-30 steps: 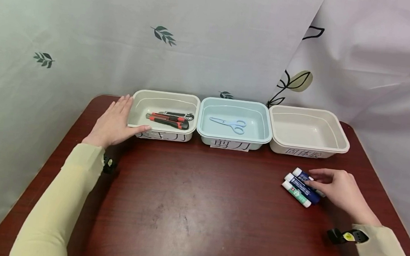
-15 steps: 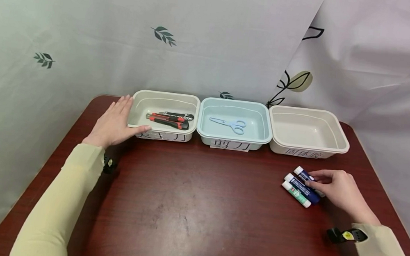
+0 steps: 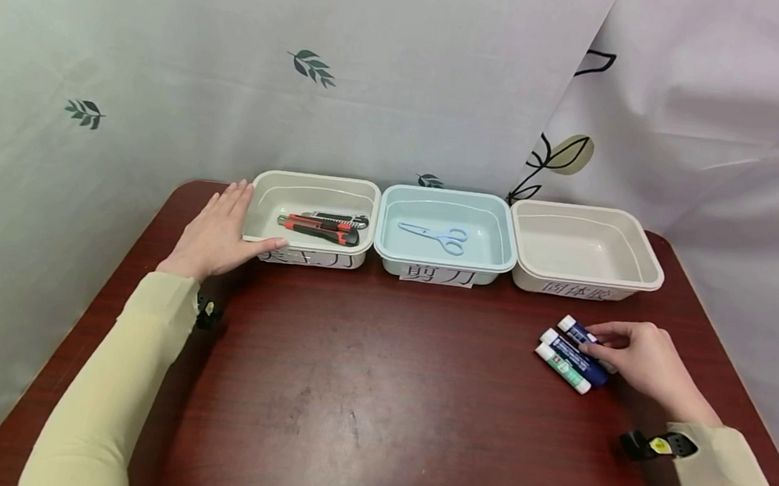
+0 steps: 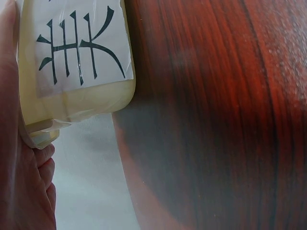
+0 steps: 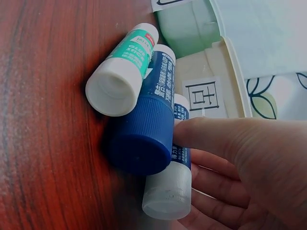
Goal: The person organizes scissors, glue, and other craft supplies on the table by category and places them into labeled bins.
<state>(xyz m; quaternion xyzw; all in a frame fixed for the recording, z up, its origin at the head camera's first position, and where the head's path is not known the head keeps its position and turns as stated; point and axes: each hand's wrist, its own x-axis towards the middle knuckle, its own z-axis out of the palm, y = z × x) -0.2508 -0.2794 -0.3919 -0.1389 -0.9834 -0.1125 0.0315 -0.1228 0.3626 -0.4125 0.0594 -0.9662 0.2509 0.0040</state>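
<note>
Left hand point(image 3: 216, 230) lies flat on the table point(image 3: 362, 381), fingers straight, thumb and palm edge against the left cream bin point(image 3: 312, 220); the left wrist view cuts off most of the hand. That bin holds utility knives point(image 3: 321, 226), their number hard to make out. Its front label is partly hidden by the thumb. The blue middle bin point(image 3: 445, 233) holds scissors point(image 3: 435, 236). The right cream bin point(image 3: 584, 250) follows. Three glue sticks point(image 3: 572, 353) lie side by side on the table before it. Right hand point(image 3: 642, 360) pinches the farthest glue stick point(image 5: 175, 165), fingers curled over its barrel; the fingertips hide its label.
</note>
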